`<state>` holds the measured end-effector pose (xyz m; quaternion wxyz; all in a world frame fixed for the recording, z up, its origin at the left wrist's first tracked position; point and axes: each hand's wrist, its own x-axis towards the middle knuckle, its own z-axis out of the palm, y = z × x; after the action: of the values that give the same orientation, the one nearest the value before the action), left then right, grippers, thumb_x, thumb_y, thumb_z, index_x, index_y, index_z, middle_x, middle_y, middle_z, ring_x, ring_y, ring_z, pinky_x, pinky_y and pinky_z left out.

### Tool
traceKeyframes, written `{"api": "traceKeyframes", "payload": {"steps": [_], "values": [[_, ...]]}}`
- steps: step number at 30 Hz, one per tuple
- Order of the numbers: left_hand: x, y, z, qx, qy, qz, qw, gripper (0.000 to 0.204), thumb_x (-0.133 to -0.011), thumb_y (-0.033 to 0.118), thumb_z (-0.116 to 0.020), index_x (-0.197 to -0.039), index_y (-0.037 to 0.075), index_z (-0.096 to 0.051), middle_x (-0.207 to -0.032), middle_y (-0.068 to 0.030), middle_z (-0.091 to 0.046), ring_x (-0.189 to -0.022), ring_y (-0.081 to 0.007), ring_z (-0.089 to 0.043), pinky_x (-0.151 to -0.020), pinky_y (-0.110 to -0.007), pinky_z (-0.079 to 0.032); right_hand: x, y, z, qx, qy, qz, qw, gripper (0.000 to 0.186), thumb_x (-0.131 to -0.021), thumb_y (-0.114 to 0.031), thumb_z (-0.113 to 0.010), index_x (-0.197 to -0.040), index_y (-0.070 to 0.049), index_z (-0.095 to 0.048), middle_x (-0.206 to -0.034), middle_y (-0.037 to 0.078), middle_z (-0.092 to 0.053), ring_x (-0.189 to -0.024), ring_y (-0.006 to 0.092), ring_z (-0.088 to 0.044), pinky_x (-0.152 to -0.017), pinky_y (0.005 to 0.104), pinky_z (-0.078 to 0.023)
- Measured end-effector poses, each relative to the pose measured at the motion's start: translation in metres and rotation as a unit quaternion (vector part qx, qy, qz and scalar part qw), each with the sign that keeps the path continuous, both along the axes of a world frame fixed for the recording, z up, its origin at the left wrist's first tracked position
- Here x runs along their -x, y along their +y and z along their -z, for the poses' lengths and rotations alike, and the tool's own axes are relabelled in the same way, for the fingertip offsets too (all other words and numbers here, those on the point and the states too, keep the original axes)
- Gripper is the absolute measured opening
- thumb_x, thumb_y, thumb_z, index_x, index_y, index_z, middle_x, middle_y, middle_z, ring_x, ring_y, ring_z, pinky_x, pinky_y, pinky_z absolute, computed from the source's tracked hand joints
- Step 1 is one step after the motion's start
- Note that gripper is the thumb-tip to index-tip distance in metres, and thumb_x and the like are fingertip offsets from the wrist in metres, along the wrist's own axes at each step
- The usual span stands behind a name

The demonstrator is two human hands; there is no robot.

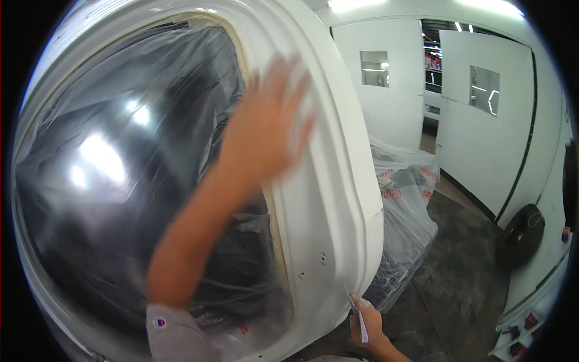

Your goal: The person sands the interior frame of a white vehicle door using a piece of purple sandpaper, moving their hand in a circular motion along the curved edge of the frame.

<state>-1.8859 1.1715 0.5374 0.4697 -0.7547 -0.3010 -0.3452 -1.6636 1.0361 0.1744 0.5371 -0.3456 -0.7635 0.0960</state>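
My left hand (pixel 268 127) is raised with its fingers spread and lies flat on a white painted vehicle body panel (pixel 329 199); the hand is blurred. Beside it, the window opening is covered by a clear plastic sheet (pixel 120 169), with beige masking tape (pixel 278 235) along its edge. Low in the picture, my right hand (pixel 369 329) grips a small folded white sheet (pixel 360 314) and holds it against the lower edge of the panel. A grey sleeve covers my left upper arm.
More plastic sheeting (pixel 407 205) drapes over the vehicle further right. White double doors (pixel 482 133) with small windows stand behind, one ajar. A dark round object (pixel 522 235) leans at the right wall. The floor (pixel 464 283) is dark and dusty.
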Motion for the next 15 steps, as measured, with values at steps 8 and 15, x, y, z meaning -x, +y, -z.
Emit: {"api": "traceKeyframes", "payload": {"steps": [8,15], "values": [[-0.029,0.073,0.011,-0.057,-0.045,-0.13,0.989,0.064,-0.099,0.029,-0.048,-0.144,-0.014,-0.032,-0.153,-0.0317,-0.031,-0.143,-0.0472,-0.028,-0.118,-0.055,-0.022,-0.082,-0.019,0.083,0.219,0.053,-0.004,0.974,0.035,-0.098,-0.013,-0.052,-0.126,0.006,-0.057,-0.12,0.025,-0.063,-0.107,0.0348,-0.064,-0.094,0.0413,-0.048],[-0.077,-0.062,0.31,0.29,-0.05,-0.136,0.946,0.078,-0.082,0.037,-0.065,-0.138,-0.014,-0.045,-0.154,-0.0337,-0.028,-0.144,-0.0522,-0.024,-0.116,-0.064,-0.018,-0.117,-0.001,0.074,0.26,0.176,0.031,0.949,0.034,-0.1,-0.021,-0.055,-0.122,0.005,-0.062,-0.124,0.019,-0.064,-0.117,0.0297,-0.058,-0.102,0.0393,-0.044]]}}
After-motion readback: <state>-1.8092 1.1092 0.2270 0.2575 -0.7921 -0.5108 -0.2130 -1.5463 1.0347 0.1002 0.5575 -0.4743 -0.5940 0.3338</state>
